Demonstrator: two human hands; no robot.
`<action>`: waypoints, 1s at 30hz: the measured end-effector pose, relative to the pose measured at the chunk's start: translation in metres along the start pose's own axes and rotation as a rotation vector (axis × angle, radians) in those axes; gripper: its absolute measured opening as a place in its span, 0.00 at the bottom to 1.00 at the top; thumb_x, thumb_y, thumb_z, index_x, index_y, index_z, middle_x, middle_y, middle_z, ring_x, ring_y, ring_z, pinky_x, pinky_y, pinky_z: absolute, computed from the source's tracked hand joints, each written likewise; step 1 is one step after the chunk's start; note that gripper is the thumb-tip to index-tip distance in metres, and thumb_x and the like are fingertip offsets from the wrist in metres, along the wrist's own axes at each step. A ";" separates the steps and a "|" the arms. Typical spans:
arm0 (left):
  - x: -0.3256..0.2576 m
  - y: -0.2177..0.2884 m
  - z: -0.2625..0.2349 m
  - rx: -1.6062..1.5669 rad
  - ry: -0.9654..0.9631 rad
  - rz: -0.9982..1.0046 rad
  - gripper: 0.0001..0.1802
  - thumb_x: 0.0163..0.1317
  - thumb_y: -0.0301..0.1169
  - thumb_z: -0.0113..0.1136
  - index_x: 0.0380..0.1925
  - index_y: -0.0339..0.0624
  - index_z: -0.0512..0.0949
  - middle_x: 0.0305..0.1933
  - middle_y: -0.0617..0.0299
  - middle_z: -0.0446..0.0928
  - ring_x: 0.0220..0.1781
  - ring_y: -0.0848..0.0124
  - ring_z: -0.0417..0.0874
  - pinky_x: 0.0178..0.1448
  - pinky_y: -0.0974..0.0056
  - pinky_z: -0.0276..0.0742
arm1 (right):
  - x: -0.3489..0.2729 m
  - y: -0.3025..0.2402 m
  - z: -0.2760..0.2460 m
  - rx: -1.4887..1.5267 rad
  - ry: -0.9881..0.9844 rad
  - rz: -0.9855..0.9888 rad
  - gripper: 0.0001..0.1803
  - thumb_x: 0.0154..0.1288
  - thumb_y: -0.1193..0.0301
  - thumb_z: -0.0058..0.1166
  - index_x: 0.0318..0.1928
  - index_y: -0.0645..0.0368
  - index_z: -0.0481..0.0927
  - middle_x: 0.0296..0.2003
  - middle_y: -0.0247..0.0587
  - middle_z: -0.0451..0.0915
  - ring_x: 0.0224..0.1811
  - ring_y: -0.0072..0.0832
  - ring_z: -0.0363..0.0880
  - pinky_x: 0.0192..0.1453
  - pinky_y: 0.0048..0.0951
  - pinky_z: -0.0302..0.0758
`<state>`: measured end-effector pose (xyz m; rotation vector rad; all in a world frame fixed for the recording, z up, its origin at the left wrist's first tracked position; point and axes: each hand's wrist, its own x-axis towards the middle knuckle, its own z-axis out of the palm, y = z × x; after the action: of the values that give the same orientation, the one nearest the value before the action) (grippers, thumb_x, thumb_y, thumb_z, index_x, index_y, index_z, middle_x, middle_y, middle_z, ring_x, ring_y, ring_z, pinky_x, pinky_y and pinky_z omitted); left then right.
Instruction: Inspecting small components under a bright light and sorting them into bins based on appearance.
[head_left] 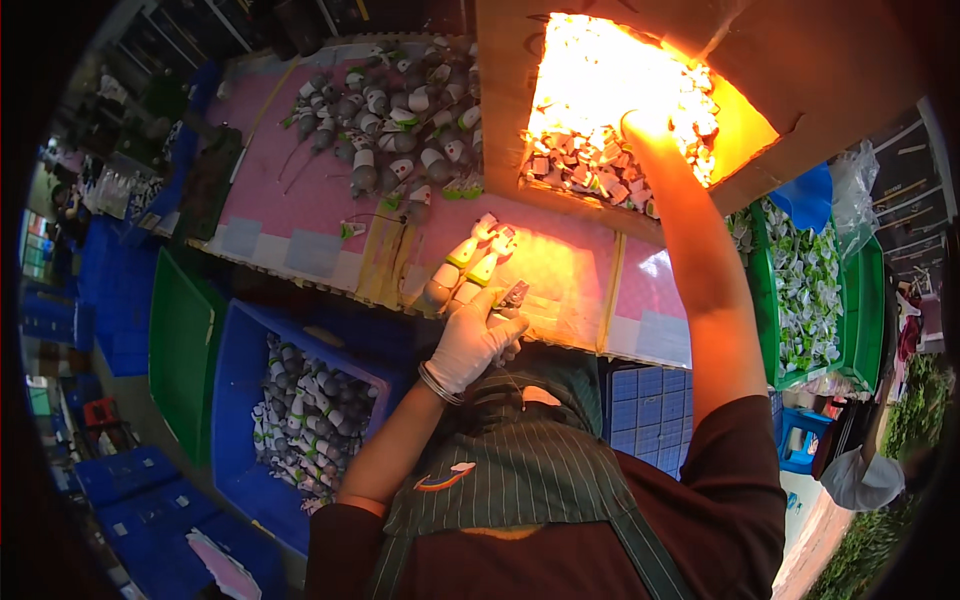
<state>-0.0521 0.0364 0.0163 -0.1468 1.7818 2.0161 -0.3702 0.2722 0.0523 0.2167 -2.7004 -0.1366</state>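
Note:
My left hand (pixel 472 345), in a white glove, is closed at the table's front edge. Between its thumb and fingers sits a small grey-brown piece (pixel 515 296), whose kind I cannot make out. Just beyond it, two small figures (pixel 457 262) with white tops, green bands and rounded grey ends lie side by side on the pink table top (pixel 570 255). My right arm reaches far forward into a brightly lit cardboard box (pixel 600 208). There my right hand (pixel 648 128) is over a heap of small white parts (pixel 590 165); glare hides its fingers.
Many grey-and-white figures (pixel 400 120) are heaped at the table's back left. A blue bin (pixel 235 400) of similar figures stands lower left, beside a green crate (pixel 185 360). At right, a green crate (pixel 765 300) holds small green-and-white pieces (pixel 803 290).

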 end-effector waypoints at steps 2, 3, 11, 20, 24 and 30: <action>-0.003 -0.001 -0.003 -0.012 -0.010 -0.013 0.18 0.63 0.34 0.61 0.48 0.36 0.70 0.22 0.64 0.75 0.21 0.78 0.78 0.23 0.74 0.73 | 0.000 -0.005 0.001 0.029 0.005 -0.010 0.15 0.67 0.64 0.45 0.40 0.62 0.81 0.32 0.53 0.82 0.37 0.45 0.81 0.42 0.45 0.75; -0.003 -0.003 -0.004 -0.013 -0.003 -0.017 0.18 0.63 0.34 0.61 0.48 0.36 0.70 0.22 0.64 0.75 0.21 0.78 0.78 0.23 0.74 0.73 | 0.007 -0.007 0.002 0.042 0.006 -0.012 0.15 0.67 0.64 0.45 0.40 0.62 0.81 0.32 0.53 0.82 0.37 0.45 0.81 0.41 0.45 0.75; -0.004 -0.003 -0.008 -0.168 -0.023 -0.119 0.22 0.62 0.32 0.61 0.53 0.36 0.68 0.22 0.62 0.75 0.20 0.76 0.76 0.24 0.71 0.73 | -0.036 0.005 0.002 0.128 -0.016 -0.029 0.15 0.67 0.64 0.46 0.39 0.63 0.81 0.31 0.51 0.82 0.36 0.41 0.81 0.41 0.43 0.75; -0.005 -0.009 0.005 -0.143 -0.038 -0.127 0.22 0.60 0.34 0.64 0.49 0.37 0.68 0.22 0.60 0.76 0.19 0.76 0.75 0.24 0.73 0.69 | -0.029 -0.023 -0.006 0.224 0.010 0.011 0.15 0.66 0.64 0.48 0.39 0.63 0.81 0.30 0.49 0.82 0.35 0.38 0.80 0.40 0.40 0.75; -0.011 -0.009 -0.002 -0.140 -0.012 -0.147 0.24 0.59 0.34 0.65 0.51 0.36 0.68 0.22 0.60 0.76 0.20 0.77 0.75 0.25 0.73 0.70 | -0.040 -0.018 -0.014 0.263 0.020 0.016 0.15 0.66 0.64 0.48 0.39 0.64 0.81 0.29 0.48 0.82 0.34 0.36 0.80 0.40 0.39 0.75; -0.015 -0.013 -0.005 -0.176 -0.025 -0.139 0.24 0.58 0.33 0.66 0.51 0.35 0.68 0.23 0.61 0.76 0.21 0.77 0.75 0.26 0.73 0.70 | -0.023 -0.007 -0.018 0.297 0.040 0.035 0.15 0.65 0.64 0.49 0.39 0.64 0.81 0.28 0.46 0.82 0.33 0.33 0.80 0.39 0.37 0.75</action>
<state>-0.0343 0.0285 0.0095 -0.2909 1.5333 2.0622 -0.3411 0.2677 0.0578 0.2564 -2.6730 0.2787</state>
